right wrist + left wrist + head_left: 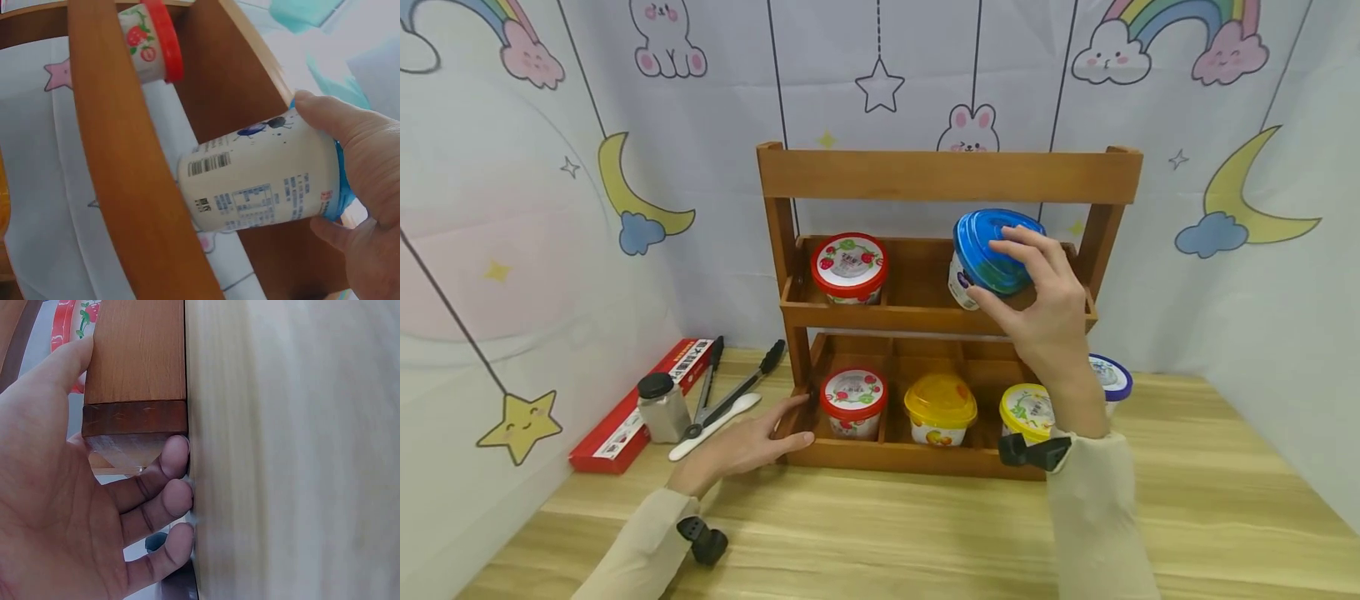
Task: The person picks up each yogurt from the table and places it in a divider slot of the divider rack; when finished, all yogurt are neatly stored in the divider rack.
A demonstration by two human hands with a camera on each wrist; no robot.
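Observation:
My right hand grips a white tub with a blue lid by its lid, at the right of the wooden rack's upper tier. The tub leans at a tilt; its printed side and barcode face the right wrist camera. My left hand holds the rack's lower left front corner, thumb on the front board and fingers around the end. Closest to it in the lower tier is a red-lidded tub. Another red-lidded tub sits at the upper left.
The lower tier also carries a tub with a domed yellow lid and a flat yellow-lidded tub. A blue-rimmed tub shows behind my right wrist. Left of the rack lie tongs, a white spoon, a black-capped jar and a red box.

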